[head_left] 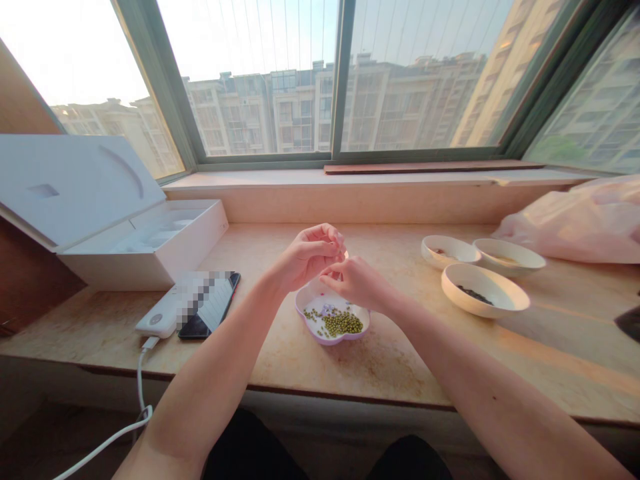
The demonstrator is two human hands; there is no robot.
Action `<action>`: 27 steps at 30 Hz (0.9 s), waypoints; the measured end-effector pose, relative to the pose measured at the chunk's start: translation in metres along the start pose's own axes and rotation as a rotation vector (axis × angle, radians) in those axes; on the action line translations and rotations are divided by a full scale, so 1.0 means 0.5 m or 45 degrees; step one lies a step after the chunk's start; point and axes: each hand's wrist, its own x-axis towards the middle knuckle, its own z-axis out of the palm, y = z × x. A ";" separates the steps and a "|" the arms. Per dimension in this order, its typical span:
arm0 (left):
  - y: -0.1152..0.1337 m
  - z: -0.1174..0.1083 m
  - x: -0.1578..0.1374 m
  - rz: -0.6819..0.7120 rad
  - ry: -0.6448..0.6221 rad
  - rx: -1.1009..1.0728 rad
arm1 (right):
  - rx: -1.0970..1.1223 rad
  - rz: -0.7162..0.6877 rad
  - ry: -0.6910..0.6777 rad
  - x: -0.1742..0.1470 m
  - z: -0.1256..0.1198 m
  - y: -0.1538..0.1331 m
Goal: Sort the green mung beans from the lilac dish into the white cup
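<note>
Mung beans [343,325], small and green, lie in a white scalloped bowl with a purple rim [333,341] at the middle of the counter. Over the bowl's far side, my left hand [311,255] is raised with its fingers curled toward the thumb. My right hand [359,283] hangs just above the bowl, its thumb and fingers pinched together close to the left fingertips. Whatever lies between the fingers of either hand is too small or hidden to make out.
Three white bowls stand to the right: one with dark beans [475,295], two with small contents behind it. A pink plastic bag [580,217] lies beyond. At left are an open white box [185,240], a phone [213,310] and a corded white power bank [159,319].
</note>
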 end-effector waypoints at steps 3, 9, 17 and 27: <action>-0.015 -0.006 0.012 0.029 0.084 -0.003 | -0.029 -0.005 -0.126 -0.005 -0.009 -0.008; -0.059 -0.040 0.035 0.110 0.396 0.689 | 0.132 -0.146 -0.429 -0.014 -0.018 -0.017; -0.109 -0.072 0.042 0.069 0.264 1.575 | 0.215 -0.120 -0.576 -0.022 -0.018 -0.005; -0.123 -0.074 0.045 0.032 0.263 1.612 | 0.032 0.083 -0.766 -0.011 -0.013 -0.005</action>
